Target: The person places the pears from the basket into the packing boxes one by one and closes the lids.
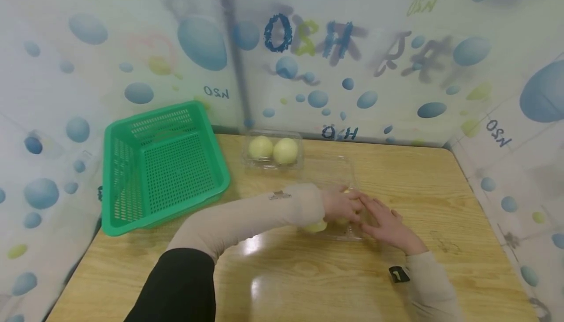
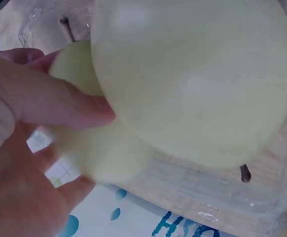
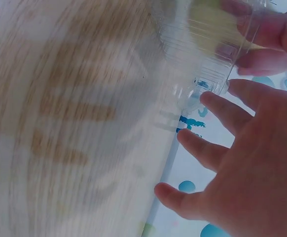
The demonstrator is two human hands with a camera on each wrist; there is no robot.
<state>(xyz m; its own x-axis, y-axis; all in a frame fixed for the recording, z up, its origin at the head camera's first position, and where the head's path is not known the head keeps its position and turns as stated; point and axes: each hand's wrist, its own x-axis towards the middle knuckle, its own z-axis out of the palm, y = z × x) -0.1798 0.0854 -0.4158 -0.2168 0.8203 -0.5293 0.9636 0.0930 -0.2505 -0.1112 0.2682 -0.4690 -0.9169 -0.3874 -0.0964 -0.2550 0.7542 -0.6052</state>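
Observation:
A clear plastic clamshell box (image 1: 350, 234) lies on the table with its lid folded back, holding pale green-yellow pears (image 1: 315, 226). My left hand (image 1: 343, 205) reaches across into it and grips a pear (image 2: 104, 153), thumb on the near side and fingers round the far side. Close to the left wrist camera is another, large pear (image 2: 193, 74) with a dark stem below it. At the box's right side is my right hand (image 1: 389, 226). Its fingers (image 3: 202, 148) are spread and extended, the upper ones right at the clear wall.
Behind the box stands a clamshell pack (image 1: 273, 166) with two pale pears in it. A green plastic basket (image 1: 180, 170) sits at the left of the wooden table (image 1: 282, 273). Patterned sheets (image 1: 273, 97) with blue dots rise at the back and both sides.

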